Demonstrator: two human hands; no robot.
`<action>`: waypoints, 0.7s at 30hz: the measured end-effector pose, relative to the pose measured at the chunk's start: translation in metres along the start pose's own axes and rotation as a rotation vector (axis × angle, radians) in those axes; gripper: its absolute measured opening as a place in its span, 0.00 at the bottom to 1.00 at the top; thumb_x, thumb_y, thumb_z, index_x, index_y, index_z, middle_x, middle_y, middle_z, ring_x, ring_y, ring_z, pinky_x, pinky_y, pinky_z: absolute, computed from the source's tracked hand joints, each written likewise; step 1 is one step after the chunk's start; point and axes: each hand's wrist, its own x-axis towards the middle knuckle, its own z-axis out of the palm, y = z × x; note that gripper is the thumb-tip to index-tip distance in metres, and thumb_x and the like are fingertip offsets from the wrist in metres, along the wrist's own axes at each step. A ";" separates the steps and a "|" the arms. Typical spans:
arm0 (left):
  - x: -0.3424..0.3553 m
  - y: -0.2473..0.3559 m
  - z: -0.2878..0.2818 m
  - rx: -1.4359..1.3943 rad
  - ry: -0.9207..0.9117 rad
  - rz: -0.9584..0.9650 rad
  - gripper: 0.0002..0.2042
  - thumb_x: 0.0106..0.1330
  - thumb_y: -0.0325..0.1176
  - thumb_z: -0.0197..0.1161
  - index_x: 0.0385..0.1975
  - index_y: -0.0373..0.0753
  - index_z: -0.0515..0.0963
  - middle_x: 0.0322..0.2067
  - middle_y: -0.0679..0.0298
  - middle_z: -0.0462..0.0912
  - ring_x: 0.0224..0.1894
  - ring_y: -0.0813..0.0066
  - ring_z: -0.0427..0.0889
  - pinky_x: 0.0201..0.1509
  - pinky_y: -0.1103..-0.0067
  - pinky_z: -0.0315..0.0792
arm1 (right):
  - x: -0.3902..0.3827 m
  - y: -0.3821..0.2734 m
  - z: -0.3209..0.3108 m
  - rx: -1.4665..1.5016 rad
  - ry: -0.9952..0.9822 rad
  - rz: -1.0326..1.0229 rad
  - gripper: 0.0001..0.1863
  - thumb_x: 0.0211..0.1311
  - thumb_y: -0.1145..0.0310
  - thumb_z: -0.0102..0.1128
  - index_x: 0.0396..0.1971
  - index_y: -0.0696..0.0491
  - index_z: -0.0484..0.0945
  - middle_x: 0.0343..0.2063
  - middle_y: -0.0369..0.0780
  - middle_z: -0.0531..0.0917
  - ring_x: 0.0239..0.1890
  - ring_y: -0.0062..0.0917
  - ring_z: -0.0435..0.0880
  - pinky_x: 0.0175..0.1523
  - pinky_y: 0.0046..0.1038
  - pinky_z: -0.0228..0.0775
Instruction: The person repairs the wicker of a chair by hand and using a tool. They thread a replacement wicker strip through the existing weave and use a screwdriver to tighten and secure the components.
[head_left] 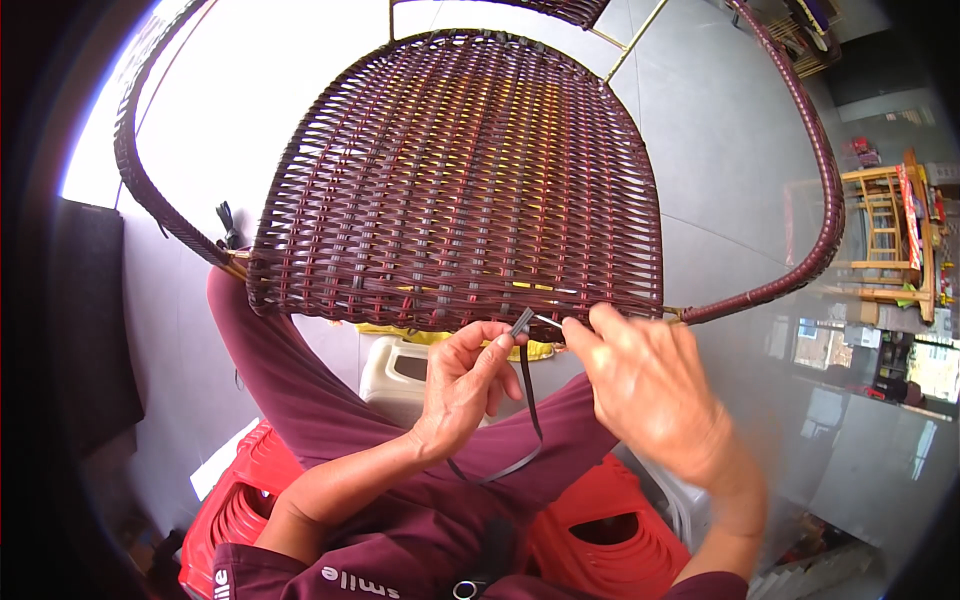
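Note:
A dark brown woven chair seat [450,190] fills the middle, its near edge just beyond my hands. Between thumb and fingertips, my left hand [468,375] pinches the end of a dark flat weaving strip [535,410], which hangs in a loop over my lap. My right hand [650,380] is closed round a tool whose handle is hidden in the fist. Only its thin metal shaft [549,321] shows, pointing left toward the strip end near the seat's edge.
Wrapped armrests curve out left [135,165] and right [835,190] of the seat. Red plastic stools [610,545] are beneath me, and a beige plastic stool [385,375] stands under the seat. A wooden frame [885,235] is at the far right.

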 end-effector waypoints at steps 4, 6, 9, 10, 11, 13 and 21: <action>-0.002 0.001 0.003 -0.009 -0.005 0.007 0.11 0.72 0.37 0.52 0.38 0.37 0.76 0.12 0.63 0.76 0.08 0.87 0.65 0.13 0.90 0.55 | -0.026 -0.023 0.039 0.108 0.163 0.264 0.22 0.49 0.80 0.55 0.49 0.58 0.76 0.25 0.38 0.73 0.22 0.29 0.79 0.25 0.28 0.74; -0.001 -0.001 0.004 -0.019 -0.006 0.005 0.10 0.72 0.37 0.52 0.38 0.37 0.76 0.13 0.63 0.76 0.08 0.87 0.65 0.13 0.90 0.56 | -0.034 -0.031 0.062 0.136 0.244 0.319 0.22 0.50 0.80 0.56 0.49 0.57 0.77 0.25 0.37 0.73 0.22 0.29 0.78 0.25 0.28 0.74; -0.002 -0.001 0.004 -0.022 0.000 0.010 0.10 0.72 0.37 0.52 0.38 0.38 0.76 0.13 0.64 0.76 0.09 0.86 0.66 0.13 0.90 0.56 | -0.035 -0.042 0.082 0.194 0.373 0.410 0.22 0.51 0.80 0.57 0.49 0.54 0.78 0.24 0.37 0.73 0.22 0.27 0.78 0.25 0.28 0.72; -0.002 -0.001 0.004 -0.018 0.004 0.013 0.10 0.72 0.37 0.52 0.38 0.38 0.76 0.13 0.64 0.76 0.09 0.87 0.66 0.13 0.90 0.56 | -0.036 -0.043 0.088 0.225 0.436 0.435 0.21 0.51 0.81 0.58 0.49 0.54 0.79 0.24 0.36 0.73 0.22 0.27 0.78 0.25 0.28 0.72; -0.002 -0.001 0.004 -0.015 0.004 0.014 0.10 0.72 0.37 0.52 0.38 0.38 0.76 0.13 0.64 0.76 0.09 0.87 0.66 0.13 0.90 0.56 | -0.036 -0.044 0.095 0.256 0.500 0.457 0.21 0.51 0.81 0.58 0.48 0.54 0.79 0.24 0.36 0.74 0.22 0.27 0.78 0.25 0.28 0.72; -0.002 -0.002 0.004 -0.029 0.010 0.017 0.10 0.72 0.37 0.51 0.39 0.39 0.76 0.13 0.64 0.76 0.10 0.87 0.67 0.13 0.90 0.56 | -0.036 -0.046 0.107 0.267 0.546 0.466 0.21 0.50 0.82 0.59 0.47 0.54 0.80 0.24 0.36 0.75 0.22 0.26 0.78 0.25 0.28 0.71; -0.003 -0.002 0.008 -0.021 0.033 0.007 0.11 0.71 0.39 0.52 0.36 0.39 0.75 0.13 0.65 0.76 0.09 0.87 0.66 0.13 0.90 0.56 | -0.029 -0.045 0.159 0.234 0.838 0.418 0.22 0.47 0.85 0.60 0.46 0.57 0.81 0.23 0.37 0.75 0.21 0.24 0.76 0.24 0.25 0.71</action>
